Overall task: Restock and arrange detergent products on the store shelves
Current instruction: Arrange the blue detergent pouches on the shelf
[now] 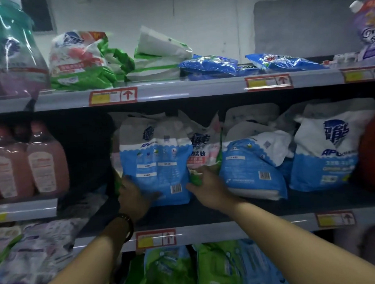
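A blue and white detergent bag (pixel 156 162) stands upright on the middle shelf (pixel 206 215), its back label facing me. My left hand (pixel 134 196) grips its lower left edge, thumb across the front. My right hand (pixel 207 188) holds the bag's lower right edge and touches the green corner of a pink and white bag (pixel 204 149) tucked behind it. More blue and white bags (pixel 253 167) (pixel 327 151) lean to the right on the same shelf.
Pink bottles (pixel 30 160) fill the left bay, with a dark gap beside them. The top shelf (pixel 180 89) carries green, white and blue bags lying flat. An orange jug (pixel 374 154) stands far right. Green and purple bags sit on the bottom shelf.
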Demonstrator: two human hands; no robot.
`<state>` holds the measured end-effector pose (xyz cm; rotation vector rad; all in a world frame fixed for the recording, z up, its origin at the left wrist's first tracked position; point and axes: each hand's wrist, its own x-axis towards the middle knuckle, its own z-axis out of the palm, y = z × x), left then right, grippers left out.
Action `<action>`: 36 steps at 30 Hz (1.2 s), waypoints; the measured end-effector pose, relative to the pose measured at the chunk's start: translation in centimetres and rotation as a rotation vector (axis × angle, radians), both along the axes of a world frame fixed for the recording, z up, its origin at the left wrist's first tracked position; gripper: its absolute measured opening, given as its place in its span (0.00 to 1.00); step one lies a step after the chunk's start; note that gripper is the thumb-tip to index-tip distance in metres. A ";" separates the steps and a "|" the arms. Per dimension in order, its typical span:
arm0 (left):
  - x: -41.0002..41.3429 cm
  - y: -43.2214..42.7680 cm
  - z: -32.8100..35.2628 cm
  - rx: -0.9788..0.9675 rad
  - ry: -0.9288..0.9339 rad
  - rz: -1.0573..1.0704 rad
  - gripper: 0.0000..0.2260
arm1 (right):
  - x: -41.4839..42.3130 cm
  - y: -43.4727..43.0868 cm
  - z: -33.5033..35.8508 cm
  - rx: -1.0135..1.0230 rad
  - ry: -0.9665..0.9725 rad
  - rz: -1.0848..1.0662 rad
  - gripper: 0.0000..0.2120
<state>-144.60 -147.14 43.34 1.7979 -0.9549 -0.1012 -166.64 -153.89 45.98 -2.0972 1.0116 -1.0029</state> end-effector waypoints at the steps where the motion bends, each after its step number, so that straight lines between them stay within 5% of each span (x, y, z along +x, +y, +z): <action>1: 0.5 -0.2 -0.1 0.000 -0.009 -0.011 0.49 | 0.6 -0.6 0.1 0.017 -0.009 -0.011 0.22; 7: 3.5 -1.1 -0.8 -0.253 0.271 -0.297 0.35 | 4.2 -4.1 -0.8 0.192 -0.078 -0.015 0.27; 12: 4.5 -1.9 -0.4 -0.216 0.399 -0.374 0.23 | 6.6 -4.9 -2.0 0.279 -0.233 0.068 0.27; 16: 5.1 -1.6 -0.4 -0.140 0.429 -0.396 0.26 | 7.3 -5.2 -3.1 0.331 -0.306 0.089 0.21; 21: 4.3 0.1 -0.3 -0.170 0.415 -0.404 0.34 | 6.1 -4.3 -3.4 0.277 -0.291 0.041 0.25; 30: -0.9 3.5 1.2 -0.266 0.466 -0.507 0.23 | 1.5 -0.6 -2.3 0.273 -0.378 -0.089 0.15; 36: -5.4 3.8 3.5 -0.218 0.563 -0.572 0.30 | -4.5 2.3 1.6 0.288 -0.361 -0.217 0.12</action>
